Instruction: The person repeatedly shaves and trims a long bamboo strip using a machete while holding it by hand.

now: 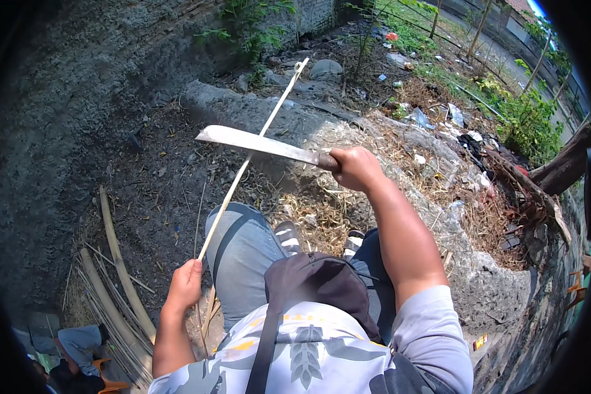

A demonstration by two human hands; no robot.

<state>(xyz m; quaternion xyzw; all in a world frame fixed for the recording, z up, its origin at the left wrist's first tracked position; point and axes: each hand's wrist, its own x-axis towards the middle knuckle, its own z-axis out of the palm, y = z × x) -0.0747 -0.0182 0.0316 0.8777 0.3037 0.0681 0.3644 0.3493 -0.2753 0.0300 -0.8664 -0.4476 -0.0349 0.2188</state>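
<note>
The left hand [186, 284] is closed around the near end of 1 thin bamboo strip [249, 157], angling it away over the left knee. The right hand [354, 167] is clenched on the handle of a long knife [262, 144], blade laid across the strip for shaving. Cut bamboo poles [115, 276] lie at left.

Knife handle [328, 161] inside right hand [356, 168]

Cut bamboo poles [115, 289] lie on bare dirt at left; litter [453, 118], possibly plastic, dots the straw [322, 217].
</note>
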